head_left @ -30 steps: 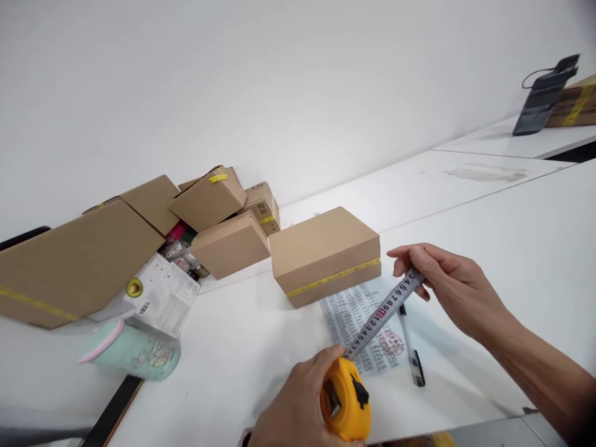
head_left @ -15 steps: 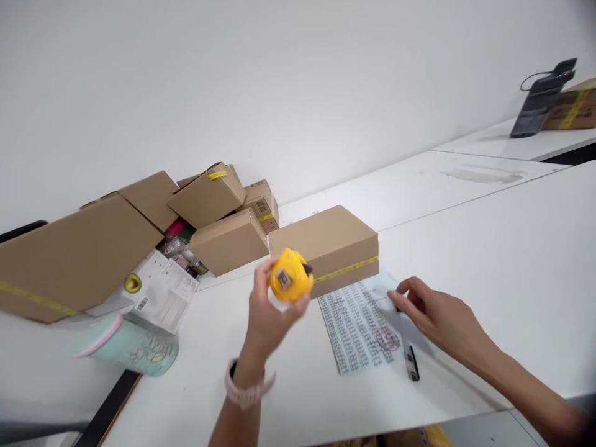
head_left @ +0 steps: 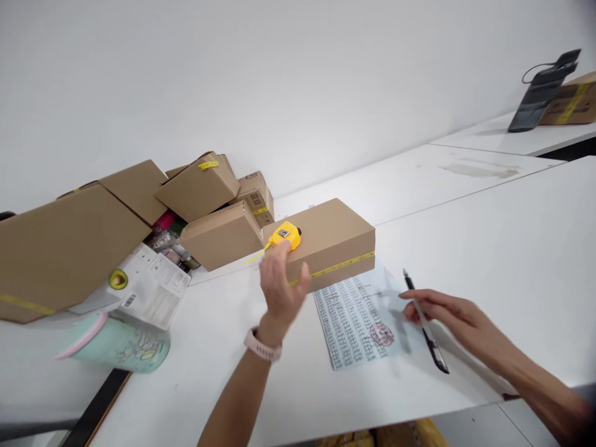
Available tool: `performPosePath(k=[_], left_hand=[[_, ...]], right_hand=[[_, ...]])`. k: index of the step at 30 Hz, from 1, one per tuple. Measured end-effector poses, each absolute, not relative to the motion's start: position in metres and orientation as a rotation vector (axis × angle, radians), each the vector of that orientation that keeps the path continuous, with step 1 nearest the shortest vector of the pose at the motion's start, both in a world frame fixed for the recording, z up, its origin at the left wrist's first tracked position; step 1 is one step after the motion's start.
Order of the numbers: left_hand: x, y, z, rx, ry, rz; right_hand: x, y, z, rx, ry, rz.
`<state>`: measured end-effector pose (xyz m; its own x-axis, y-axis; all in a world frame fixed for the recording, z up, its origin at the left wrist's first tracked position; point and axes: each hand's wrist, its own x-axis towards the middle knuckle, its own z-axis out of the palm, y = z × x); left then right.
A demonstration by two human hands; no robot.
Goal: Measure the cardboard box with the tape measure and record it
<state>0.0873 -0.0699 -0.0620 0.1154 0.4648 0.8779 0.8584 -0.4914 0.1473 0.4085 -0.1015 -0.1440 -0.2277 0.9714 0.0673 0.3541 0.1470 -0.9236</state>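
In the head view, the tape measure (head_left: 292, 236) has gone from the grip of the left hand (head_left: 285, 288) to the top of the box (head_left: 335, 228), at its left end. That hand, thumb and fingers apart, is at the tape measure's near edge; contact I cannot tell. The right hand (head_left: 456, 320) pinches 1 pen (head_left: 433, 349) near the paper (head_left: 347, 323).

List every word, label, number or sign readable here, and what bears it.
Nothing legible.
Printed sheet: columns too small; red stamp blurred.
White package: label, barcode too small.
Yellow tape on middle box: marks too small.
Rear carton: print too small.
Right carton: print blurred.
Tape measure, pen: none readable.
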Motion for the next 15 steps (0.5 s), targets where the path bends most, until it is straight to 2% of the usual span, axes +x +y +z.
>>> performPosePath(k=[3,7,9,12,15], left_hand=[[0.115,-0.11,-0.103,-2.521,-1.075,-1.231],[0.135,-0.132,-0.142,-3.052,-1.259,-0.433],[0.136,-0.132,-0.148,-3.149,-1.341,-0.184],[0.135,-0.129,-0.144,-3.2,-1.413,-0.138],[0.135,-0.13,-0.14,-3.21,-1.432,-0.183]], right_hand=[[0.428,-0.104,-0.14,-1.164,-1.473,1.158],[0.424,-0.108,-0.137,-1.197,-1.482,0.971],[0.414,-0.108,-0.135,-1.278,-1.512,0.845],[0.399,-0.104,-0.135,-1.426,-1.466,0.757],[0.387,-0.098,-0.142,-1.267,-1.358,1.0]])
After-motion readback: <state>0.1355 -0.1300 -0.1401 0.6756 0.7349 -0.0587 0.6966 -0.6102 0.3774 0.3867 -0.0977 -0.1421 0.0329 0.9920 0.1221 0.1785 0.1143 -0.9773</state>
